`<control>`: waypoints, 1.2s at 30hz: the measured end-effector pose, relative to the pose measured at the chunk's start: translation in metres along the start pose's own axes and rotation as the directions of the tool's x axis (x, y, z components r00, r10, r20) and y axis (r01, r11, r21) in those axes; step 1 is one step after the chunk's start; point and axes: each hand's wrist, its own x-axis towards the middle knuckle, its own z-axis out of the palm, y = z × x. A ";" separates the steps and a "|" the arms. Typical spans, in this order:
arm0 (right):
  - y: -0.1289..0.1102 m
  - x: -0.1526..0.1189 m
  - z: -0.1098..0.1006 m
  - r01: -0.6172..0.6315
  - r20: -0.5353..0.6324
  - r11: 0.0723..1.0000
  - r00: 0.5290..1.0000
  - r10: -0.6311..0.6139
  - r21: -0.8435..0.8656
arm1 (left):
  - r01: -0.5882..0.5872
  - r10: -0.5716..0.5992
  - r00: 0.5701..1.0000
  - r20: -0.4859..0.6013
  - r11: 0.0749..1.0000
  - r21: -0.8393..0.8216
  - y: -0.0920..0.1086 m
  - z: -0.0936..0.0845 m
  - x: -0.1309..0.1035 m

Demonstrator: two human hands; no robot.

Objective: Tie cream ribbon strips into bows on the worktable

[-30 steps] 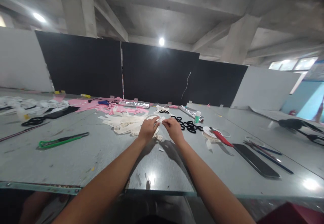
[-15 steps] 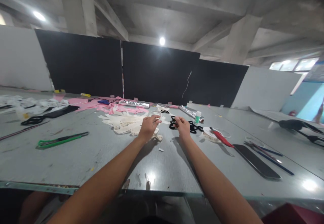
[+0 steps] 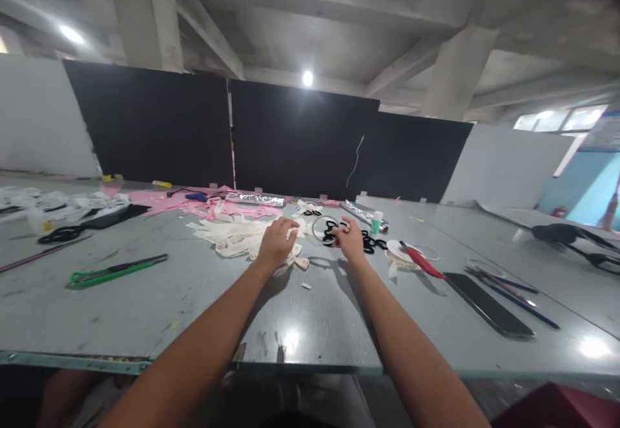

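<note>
My right hand [image 3: 349, 241] pinches a thin, clear ring [image 3: 313, 230] by its right side, holding it upright above the table. Just behind and beside that hand lie black looped pieces [image 3: 372, 243], partly covered by the ring and fingers. My left hand [image 3: 277, 242] hovers over the right end of a heap of cream-white strips [image 3: 227, 237], thumb and fingers apart and nothing visible between them. A printed strip end [image 3: 303, 263] sticks out beside it. Small black loops on white scraps [image 3: 310, 210] sit farther back.
Right of my hands are a tape roll [image 3: 398, 252], a red-handled dark blade [image 3: 489, 305], tweezers [image 3: 518, 295] and a green-capped bottle [image 3: 376, 223]. Leftward lie a green cutter [image 3: 116, 270], black scissors [image 3: 62, 234] and pink sheets [image 3: 155, 199]. Black panels [image 3: 305, 137] stand behind.
The ring, earlier at my left hand, is now in my right hand. My left hand has opened and drawn slightly left; the right has stayed nearly in place.
</note>
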 end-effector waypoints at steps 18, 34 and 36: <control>-0.004 -0.013 0.006 0.309 0.138 0.854 0.951 -0.276 -0.419 | -0.059 -0.019 0.929 0.369 0.979 0.197 -0.016 0.018 -0.018; -0.035 -0.041 0.025 0.580 0.260 0.769 0.812 -0.522 -0.268 | 0.549 -0.321 0.835 0.447 0.541 -0.637 0.006 0.018 -0.013; -0.036 -0.041 0.024 0.591 0.254 0.762 0.805 -0.536 -0.266 | 0.575 -0.328 0.818 0.472 0.440 -0.690 0.006 0.019 -0.013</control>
